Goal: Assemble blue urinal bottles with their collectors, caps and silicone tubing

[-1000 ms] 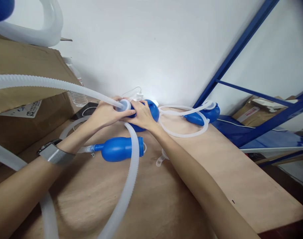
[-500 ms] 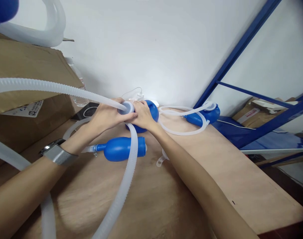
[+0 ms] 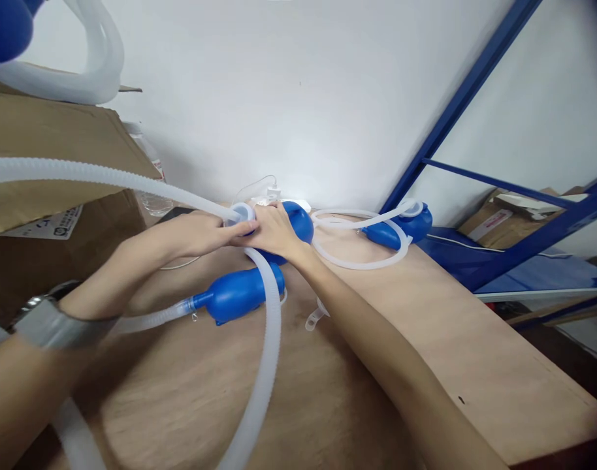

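My left hand [image 3: 200, 234] grips a translucent round cap [image 3: 243, 215], its thumb lying across the near side. A ribbed white hose [image 3: 107, 177] runs into that cap from the left. Close beside it, my right hand [image 3: 275, 230] is wrapped over a blue bulb-shaped part [image 3: 301, 222]; its fingertips are hidden. Below both hands lies a blue bottle-shaped squeeze bulb [image 3: 237, 295], joined on its left to a ribbed hose. Another ribbed hose [image 3: 270, 333] hangs down in front of it. A small clear plastic piece [image 3: 312, 320] rests under my right forearm.
On the wooden table [image 3: 426, 339], another blue bulb with a coiled white hose [image 3: 377, 264] lies to the right. Cardboard boxes [image 3: 63, 140] stand at the left, with a hose draped on top. A power strip [image 3: 296, 205] lies by the wall. A blue metal rack [image 3: 455, 104] stands at right.
My left forearm has swung lower and to the left, and the cap has shifted slightly left. The lower blue squeeze bulb has tilted, its right end rising. The hanging hose has moved right.
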The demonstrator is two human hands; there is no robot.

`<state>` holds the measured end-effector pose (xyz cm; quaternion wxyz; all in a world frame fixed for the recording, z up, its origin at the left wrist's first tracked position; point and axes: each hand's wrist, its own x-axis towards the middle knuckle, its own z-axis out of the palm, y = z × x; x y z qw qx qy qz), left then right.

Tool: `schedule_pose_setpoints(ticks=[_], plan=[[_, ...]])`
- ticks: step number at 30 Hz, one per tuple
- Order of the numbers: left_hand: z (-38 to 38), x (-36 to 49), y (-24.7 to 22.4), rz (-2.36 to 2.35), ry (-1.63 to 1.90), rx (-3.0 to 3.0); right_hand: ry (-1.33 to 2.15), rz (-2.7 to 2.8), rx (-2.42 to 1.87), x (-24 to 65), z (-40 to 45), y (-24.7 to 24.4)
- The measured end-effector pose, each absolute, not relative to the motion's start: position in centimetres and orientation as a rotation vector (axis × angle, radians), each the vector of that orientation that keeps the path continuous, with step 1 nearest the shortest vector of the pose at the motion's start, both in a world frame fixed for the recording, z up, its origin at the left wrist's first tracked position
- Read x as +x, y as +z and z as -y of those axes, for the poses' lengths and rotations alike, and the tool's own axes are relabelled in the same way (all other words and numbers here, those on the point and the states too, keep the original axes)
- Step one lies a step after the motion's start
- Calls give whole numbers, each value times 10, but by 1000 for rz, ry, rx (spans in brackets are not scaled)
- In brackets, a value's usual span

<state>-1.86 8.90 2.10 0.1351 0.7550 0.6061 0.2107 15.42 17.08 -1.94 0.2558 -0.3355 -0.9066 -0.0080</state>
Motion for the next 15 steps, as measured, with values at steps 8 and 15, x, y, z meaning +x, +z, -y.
schedule_pose_setpoints(ticks=[8,15], plan=[[-55,19,60,-1882,701,2570,-3,2440,-854,150,-172,-26],[-92,27,48,-2262,538,2348,10,2401,-880,150,-169,-27]])
